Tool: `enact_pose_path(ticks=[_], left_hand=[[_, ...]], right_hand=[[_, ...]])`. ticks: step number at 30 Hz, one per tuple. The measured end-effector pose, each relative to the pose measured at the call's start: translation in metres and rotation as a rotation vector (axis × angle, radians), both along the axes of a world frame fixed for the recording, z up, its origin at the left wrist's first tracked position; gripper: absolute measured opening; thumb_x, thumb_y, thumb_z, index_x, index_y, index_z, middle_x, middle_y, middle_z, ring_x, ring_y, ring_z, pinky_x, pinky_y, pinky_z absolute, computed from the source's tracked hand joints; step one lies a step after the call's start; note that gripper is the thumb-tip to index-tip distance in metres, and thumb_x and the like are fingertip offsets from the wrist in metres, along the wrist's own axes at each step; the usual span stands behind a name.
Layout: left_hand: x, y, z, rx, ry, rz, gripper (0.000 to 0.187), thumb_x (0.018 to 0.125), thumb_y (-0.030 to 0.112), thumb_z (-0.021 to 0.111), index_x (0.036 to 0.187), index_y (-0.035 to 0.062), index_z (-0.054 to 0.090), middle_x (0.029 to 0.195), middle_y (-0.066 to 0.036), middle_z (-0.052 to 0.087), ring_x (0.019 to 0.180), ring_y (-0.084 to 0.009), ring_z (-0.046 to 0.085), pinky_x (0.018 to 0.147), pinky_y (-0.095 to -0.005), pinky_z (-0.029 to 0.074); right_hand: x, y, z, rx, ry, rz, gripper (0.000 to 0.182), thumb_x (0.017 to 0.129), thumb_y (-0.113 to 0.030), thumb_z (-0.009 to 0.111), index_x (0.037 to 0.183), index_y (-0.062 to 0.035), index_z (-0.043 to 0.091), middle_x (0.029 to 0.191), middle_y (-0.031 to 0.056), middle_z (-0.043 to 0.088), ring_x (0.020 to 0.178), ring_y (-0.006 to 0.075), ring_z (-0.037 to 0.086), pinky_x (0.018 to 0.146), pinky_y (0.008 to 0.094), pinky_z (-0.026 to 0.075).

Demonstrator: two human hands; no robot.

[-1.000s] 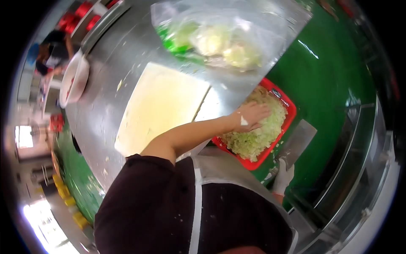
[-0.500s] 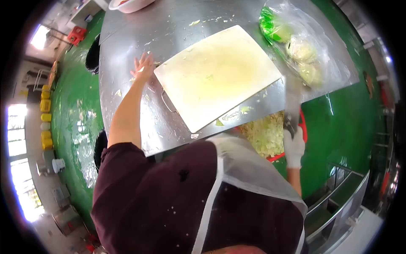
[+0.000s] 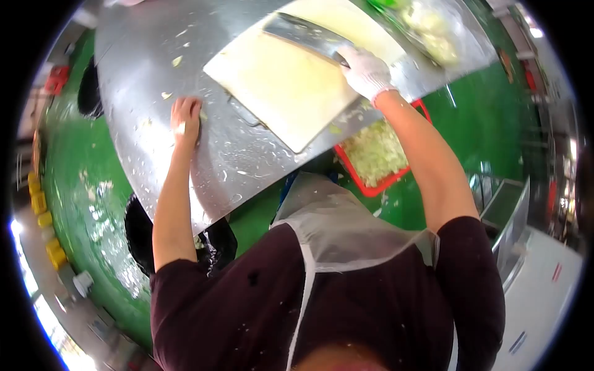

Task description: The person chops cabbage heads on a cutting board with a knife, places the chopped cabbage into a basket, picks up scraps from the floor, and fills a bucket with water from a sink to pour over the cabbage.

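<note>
On the steel table (image 3: 235, 167), at twelve o'clock, my gloved right hand (image 3: 366, 73) clamps the handle of a heavy, rigid cleaver (image 3: 303, 36), best gripped there, lying over the cutting board (image 3: 284, 93), while my bare left hand (image 3: 185, 119) presses flat at ten o'clock.

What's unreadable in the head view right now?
- Bag of produce: cut off by the top edge and blurred.
- Cleaver handle: hidden inside the gloved right hand.
- Red crate of shredded cabbage: far part hidden under the table.
- Under the left hand: hidden.
</note>
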State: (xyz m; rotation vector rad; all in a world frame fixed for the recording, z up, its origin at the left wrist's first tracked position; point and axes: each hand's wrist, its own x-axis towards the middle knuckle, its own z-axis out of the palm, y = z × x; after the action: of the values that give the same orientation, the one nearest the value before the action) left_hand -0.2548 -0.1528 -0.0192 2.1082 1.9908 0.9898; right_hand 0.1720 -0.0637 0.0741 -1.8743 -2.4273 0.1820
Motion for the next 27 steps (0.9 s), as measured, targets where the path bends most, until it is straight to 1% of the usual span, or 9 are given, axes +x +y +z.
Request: enact_pose_path(ticks=[3,8,10,14,18,20,22,26,27], left_hand=[[0.048,-0.071,-0.002,-0.009,-0.009,-0.025,0.005,0.087,0.007,0.06,0.088,0.0042,0.064,0.09,-0.014,0.06,0.088,-0.0333,0.055,0.079,-0.0428,0.044],[0.14,-0.149,0.002,-0.03,-0.128,-0.137,0.01,0.081,0.0,0.061,0.089,0.0056,0.064,0.092,-0.014,0.059,0.087,-0.034,0.057,0.078,-0.0434,0.047],[0.181,-0.159,-0.001,0.023,-0.189,-0.273,0.012,0.081,-0.002,0.06,0.089,0.0054,0.064,0.09,-0.014,0.059,0.085,-0.0333,0.058,0.076,-0.0435,0.047],[0.281,-0.122,0.025,0.016,-0.219,-0.393,0.014,0.083,-0.001,0.06,0.097,0.0028,0.062,0.094,-0.016,0.058,0.092,-0.0355,0.057,0.082,-0.0457,0.046],[0.36,-0.058,0.008,0.062,0.203,-0.212,0.046,0.089,0.017,0.059,0.132,0.0028,0.049,0.136,-0.018,0.047,0.13,-0.0362,0.041,0.105,-0.0454,0.037],[0.385,-0.037,-0.011,-0.025,0.373,-0.193,0.057,0.092,0.029,0.057,0.141,0.0046,0.042,0.15,-0.014,0.038,0.142,-0.0337,0.028,0.115,-0.0452,0.025],[0.412,-0.023,-0.005,-0.109,0.438,-0.138,0.061,0.093,0.034,0.054,0.145,0.0068,0.037,0.152,-0.012,0.035,0.144,-0.0314,0.025,0.117,-0.0457,0.022],[0.466,-0.02,-0.029,-0.019,0.329,-0.283,0.057,0.092,0.028,0.057,0.141,0.0056,0.041,0.151,-0.013,0.037,0.142,-0.0315,0.03,0.115,-0.0449,0.027],[0.483,-0.026,-0.036,0.029,0.247,-0.387,0.056,0.091,0.025,0.058,0.14,0.0052,0.041,0.15,-0.013,0.038,0.14,-0.0329,0.032,0.114,-0.0454,0.029]], right_hand=[[0.021,-0.03,0.042,-0.037,-0.029,-0.073,0.047,0.086,-0.042,0.062,0.123,-0.0138,0.057,0.118,0.0108,0.061,0.112,0.0293,0.057,0.092,0.0396,0.046],[0.141,-0.124,0.059,-0.037,0.14,-0.318,0.045,0.087,-0.042,0.062,0.12,-0.0102,0.062,0.121,0.0127,0.061,0.111,0.0281,0.059,0.094,0.0365,0.045],[0.218,-0.184,0.026,-0.003,0.161,-0.443,0.047,0.087,-0.041,0.062,0.12,-0.0073,0.061,0.118,0.013,0.063,0.108,0.0278,0.06,0.093,0.0368,0.046],[0.318,-0.352,-0.016,-0.191,0.168,-0.851,0.043,0.087,-0.036,0.061,0.118,-0.0057,0.062,0.119,0.0143,0.063,0.114,0.0289,0.057,0.097,0.0367,0.043],[0.339,-0.527,-0.039,-0.292,0.361,-1.245,0.035,0.084,-0.028,0.066,0.108,-0.002,0.062,0.103,0.0161,0.066,0.099,0.0286,0.063,0.088,0.0366,0.047],[0.362,-0.645,-0.101,-0.335,0.289,-1.111,0.028,0.086,-0.027,0.062,0.101,-0.003,0.062,0.108,0.0168,0.065,0.096,0.0306,0.064,0.082,0.0389,0.049],[0.335,-0.723,-0.114,-0.288,0.58,-1.339,0.028,0.084,-0.027,0.064,0.095,-0.0015,0.06,0.096,0.0187,0.067,0.087,0.0323,0.066,0.074,0.0404,0.05],[0.331,-0.836,-0.175,-1.0,0.763,-1.294,0.036,0.081,-0.03,0.068,0.102,-0.0001,0.064,0.084,0.0205,0.068,0.085,0.033,0.067,0.077,0.0426,0.05],[0.329,-0.834,-0.169,-0.961,0.67,-1.309,0.037,0.081,-0.029,0.068,0.103,-0.0001,0.065,0.087,0.0204,0.068,0.086,0.0326,0.067,0.078,0.0421,0.05]])
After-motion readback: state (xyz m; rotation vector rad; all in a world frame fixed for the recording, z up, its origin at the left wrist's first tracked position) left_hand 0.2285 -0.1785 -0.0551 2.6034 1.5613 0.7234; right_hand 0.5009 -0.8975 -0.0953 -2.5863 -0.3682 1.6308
